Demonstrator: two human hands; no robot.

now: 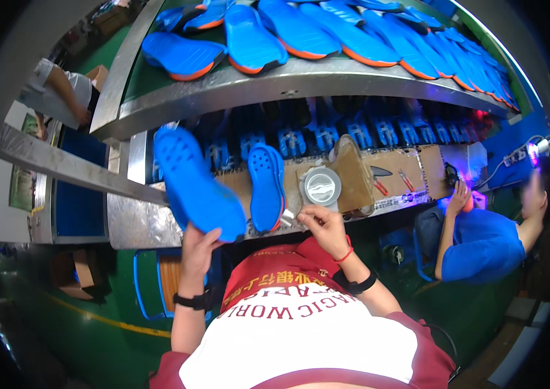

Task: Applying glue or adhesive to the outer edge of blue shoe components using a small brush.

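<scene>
A blue shoe insole (191,172) with small round holes at its far end is raised in my left hand (201,246), which grips it by the near end. Another blue insole (265,185) with an orange edge lies on the bench just to its right. My right hand (324,227) is closed in a pinch beside that insole's near end, close to a round whitish pot (320,186). A small pale piece (288,217) shows by the fingertips; whether they hold it, I cannot make out.
Above the bench, a metal-edged belt (288,93) carries many blue and orange insoles (297,29). Beyond the pot lie a brown insole-shaped board (351,175), a knife (380,172) and a red-handled tool (406,180). A person in blue (485,243) works at the right; another (61,91) stands far left.
</scene>
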